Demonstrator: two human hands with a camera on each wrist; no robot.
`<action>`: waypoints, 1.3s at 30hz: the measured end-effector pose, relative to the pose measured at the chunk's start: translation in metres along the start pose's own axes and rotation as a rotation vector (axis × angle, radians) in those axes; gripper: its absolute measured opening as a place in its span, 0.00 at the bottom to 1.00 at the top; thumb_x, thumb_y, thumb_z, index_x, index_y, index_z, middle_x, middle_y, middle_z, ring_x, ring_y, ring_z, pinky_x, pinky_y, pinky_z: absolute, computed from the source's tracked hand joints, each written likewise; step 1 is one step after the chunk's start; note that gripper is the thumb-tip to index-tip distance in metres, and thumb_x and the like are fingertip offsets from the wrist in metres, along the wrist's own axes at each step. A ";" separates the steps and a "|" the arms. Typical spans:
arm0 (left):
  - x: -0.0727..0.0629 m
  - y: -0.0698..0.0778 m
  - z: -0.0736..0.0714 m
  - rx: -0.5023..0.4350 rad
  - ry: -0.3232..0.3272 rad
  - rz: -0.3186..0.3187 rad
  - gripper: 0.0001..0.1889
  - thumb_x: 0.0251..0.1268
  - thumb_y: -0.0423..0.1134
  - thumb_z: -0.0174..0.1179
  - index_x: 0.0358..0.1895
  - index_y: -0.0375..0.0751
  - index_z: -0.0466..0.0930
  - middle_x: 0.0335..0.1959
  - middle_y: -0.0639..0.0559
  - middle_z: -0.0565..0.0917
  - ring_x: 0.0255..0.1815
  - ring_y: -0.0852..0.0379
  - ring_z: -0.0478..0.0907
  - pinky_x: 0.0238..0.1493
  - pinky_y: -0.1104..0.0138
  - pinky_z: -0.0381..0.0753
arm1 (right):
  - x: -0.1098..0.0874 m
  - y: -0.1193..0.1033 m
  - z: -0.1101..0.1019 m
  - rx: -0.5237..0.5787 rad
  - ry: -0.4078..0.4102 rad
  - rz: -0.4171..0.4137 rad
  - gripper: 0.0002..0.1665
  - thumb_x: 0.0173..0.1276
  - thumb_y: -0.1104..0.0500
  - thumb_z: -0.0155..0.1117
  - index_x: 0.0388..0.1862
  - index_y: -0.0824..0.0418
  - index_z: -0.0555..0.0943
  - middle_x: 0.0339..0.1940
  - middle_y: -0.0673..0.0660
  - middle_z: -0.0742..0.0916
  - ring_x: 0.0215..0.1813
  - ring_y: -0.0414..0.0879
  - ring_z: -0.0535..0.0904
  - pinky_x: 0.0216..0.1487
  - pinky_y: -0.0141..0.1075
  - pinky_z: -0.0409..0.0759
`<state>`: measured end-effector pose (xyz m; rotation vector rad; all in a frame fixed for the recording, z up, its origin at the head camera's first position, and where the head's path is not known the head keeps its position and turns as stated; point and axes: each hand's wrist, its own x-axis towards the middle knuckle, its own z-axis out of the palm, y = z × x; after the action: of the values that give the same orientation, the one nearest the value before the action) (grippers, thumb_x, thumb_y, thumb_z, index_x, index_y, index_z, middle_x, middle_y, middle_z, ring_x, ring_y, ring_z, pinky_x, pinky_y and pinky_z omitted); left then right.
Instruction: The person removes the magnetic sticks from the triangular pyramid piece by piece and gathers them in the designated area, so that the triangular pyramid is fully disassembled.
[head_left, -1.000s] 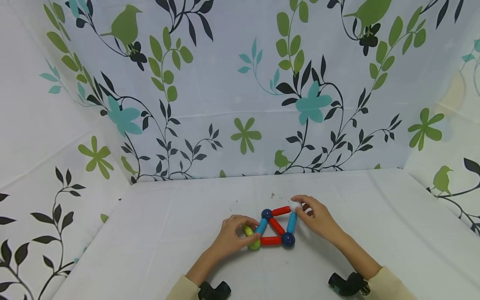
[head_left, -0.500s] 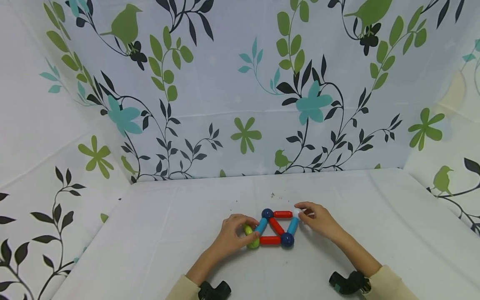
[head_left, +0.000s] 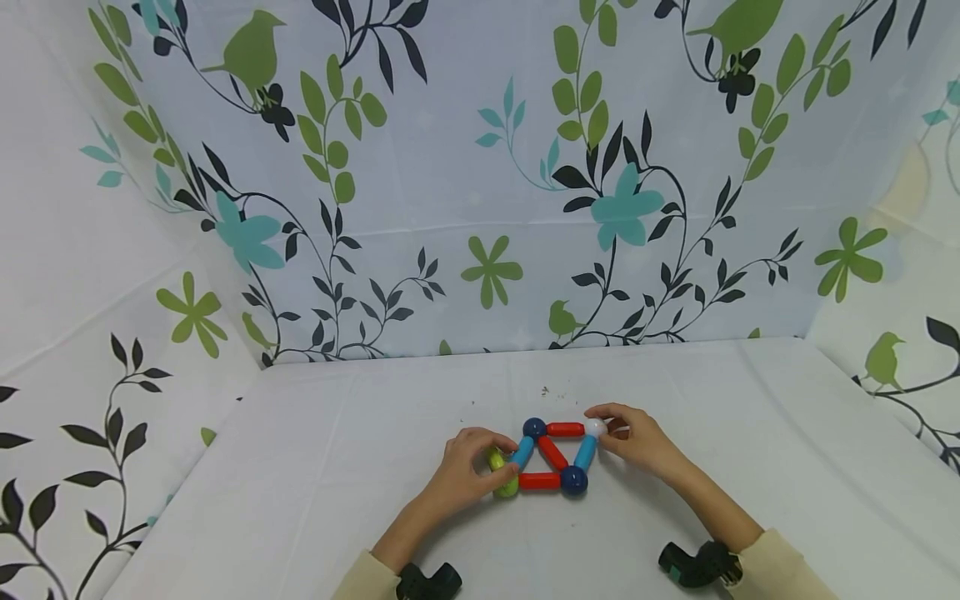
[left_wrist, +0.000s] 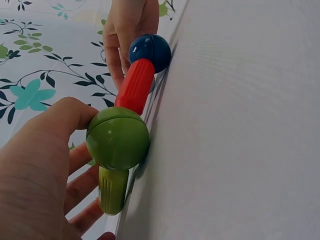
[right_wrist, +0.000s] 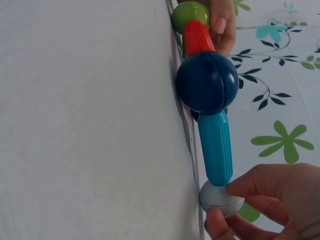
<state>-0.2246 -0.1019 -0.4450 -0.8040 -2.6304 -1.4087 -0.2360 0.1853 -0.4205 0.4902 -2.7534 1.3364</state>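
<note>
On the white table lies a flat frame of magnetic building sticks and balls. A green ball (left_wrist: 118,138) forms its near left corner, with a yellow-green stick (left_wrist: 113,190) leading off it. My left hand (head_left: 467,468) holds that corner, thumb against the green ball and fingers behind. My right hand (head_left: 640,437) pinches the white ball (right_wrist: 221,199) at the far right corner. A blue stick (right_wrist: 216,148) joins it to a navy ball (head_left: 574,481), and a red stick (head_left: 566,429) runs to another navy ball (head_left: 535,427). Red sticks form the near side and diagonal.
White cloth covers the table (head_left: 300,517). Patterned fabric (head_left: 420,183) with birds and leaves hangs behind and along both sides. Small dark specks (head_left: 545,391) mark the cloth beyond the frame. Each wrist carries a black camera (head_left: 701,565).
My right hand has drawn the white ball slightly nearer and to the right, and the far red stick now lies level with the front one. My left hand has stayed in place.
</note>
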 end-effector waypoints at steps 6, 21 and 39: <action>0.000 0.008 0.000 0.019 0.005 -0.011 0.13 0.64 0.45 0.63 0.49 0.47 0.82 0.52 0.52 0.80 0.65 0.47 0.65 0.63 0.41 0.58 | 0.001 0.003 0.000 0.010 -0.004 -0.010 0.18 0.62 0.71 0.63 0.53 0.69 0.80 0.50 0.67 0.84 0.45 0.54 0.80 0.47 0.46 0.82; 0.003 0.026 0.006 0.172 0.061 0.114 0.10 0.62 0.42 0.64 0.45 0.48 0.83 0.49 0.54 0.80 0.61 0.49 0.68 0.60 0.41 0.65 | -0.002 -0.004 0.005 0.044 -0.053 -0.075 0.17 0.61 0.69 0.66 0.51 0.68 0.80 0.47 0.62 0.84 0.44 0.51 0.78 0.46 0.40 0.82; -0.001 0.034 0.014 0.273 0.057 0.213 0.12 0.58 0.43 0.67 0.46 0.50 0.83 0.45 0.58 0.82 0.56 0.53 0.71 0.57 0.50 0.69 | -0.008 -0.016 0.023 0.074 -0.171 -0.273 0.18 0.60 0.64 0.71 0.48 0.68 0.79 0.44 0.60 0.83 0.40 0.46 0.79 0.43 0.34 0.82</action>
<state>-0.2052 -0.0759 -0.4280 -0.9561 -2.5277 -0.9801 -0.2215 0.1605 -0.4240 0.9883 -2.6442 1.3889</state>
